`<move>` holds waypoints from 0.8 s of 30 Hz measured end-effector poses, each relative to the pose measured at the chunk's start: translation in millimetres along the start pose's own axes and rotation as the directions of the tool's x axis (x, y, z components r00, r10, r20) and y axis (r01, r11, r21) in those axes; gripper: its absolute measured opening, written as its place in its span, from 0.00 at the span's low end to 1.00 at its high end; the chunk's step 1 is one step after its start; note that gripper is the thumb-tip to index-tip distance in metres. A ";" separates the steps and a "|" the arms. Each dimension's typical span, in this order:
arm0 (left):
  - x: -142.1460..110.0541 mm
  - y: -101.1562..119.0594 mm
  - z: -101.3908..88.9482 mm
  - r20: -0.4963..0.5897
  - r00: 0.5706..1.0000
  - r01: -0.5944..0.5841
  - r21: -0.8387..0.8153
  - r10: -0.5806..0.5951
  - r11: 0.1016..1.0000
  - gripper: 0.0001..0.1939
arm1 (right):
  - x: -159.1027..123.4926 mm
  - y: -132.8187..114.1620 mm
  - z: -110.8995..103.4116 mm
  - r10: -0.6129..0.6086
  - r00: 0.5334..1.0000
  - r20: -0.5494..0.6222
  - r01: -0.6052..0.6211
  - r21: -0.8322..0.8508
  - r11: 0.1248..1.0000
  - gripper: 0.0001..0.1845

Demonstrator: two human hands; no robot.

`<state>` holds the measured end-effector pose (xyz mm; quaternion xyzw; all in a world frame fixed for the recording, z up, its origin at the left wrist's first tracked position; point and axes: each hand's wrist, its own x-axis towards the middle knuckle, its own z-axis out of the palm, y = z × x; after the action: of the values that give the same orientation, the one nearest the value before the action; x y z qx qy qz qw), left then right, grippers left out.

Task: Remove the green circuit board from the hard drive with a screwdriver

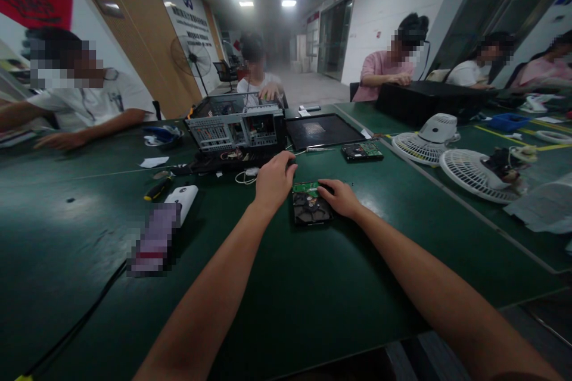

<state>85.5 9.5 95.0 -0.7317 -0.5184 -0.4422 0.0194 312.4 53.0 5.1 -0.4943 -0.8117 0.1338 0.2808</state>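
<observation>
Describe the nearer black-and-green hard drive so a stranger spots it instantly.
On the dark green table stands an open grey metal computer case. Nearer the camera, to its right, lies a black-and-green hard drive. The bare right hand touches it; the similar drive beyond lies untouched.

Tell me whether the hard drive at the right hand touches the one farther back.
Apart. The head view shows green tabletop between the near drive and the far drive.
</observation>
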 end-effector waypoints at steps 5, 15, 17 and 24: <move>0.3 1.5 -1.0 0.021 1.000 0.013 0.003 -0.013 1.000 0.11 | 0.1 1.3 -0.1 0.010 1.000 -0.003 -0.010 0.024 1.000 0.21; 1.2 1.5 -2.8 0.038 0.999 0.027 -0.002 -0.027 1.000 0.11 | 1.0 4.6 0.4 0.001 1.000 0.001 -0.002 0.056 0.998 0.22; 1.4 1.9 -3.5 0.041 0.999 0.031 0.001 -0.031 1.000 0.11 | 1.0 4.4 0.1 0.003 1.000 0.007 -0.003 0.056 0.998 0.22; 1.4 3.7 -4.6 0.041 0.999 0.035 0.009 -0.036 0.999 0.11 | 0.5 2.5 -0.3 -0.024 1.000 0.012 0.024 0.053 0.998 0.21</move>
<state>85.6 6.6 100.4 -0.7311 -0.5333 -0.4254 0.0040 314.2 54.6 4.3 -0.4760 -0.8156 0.1551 0.2902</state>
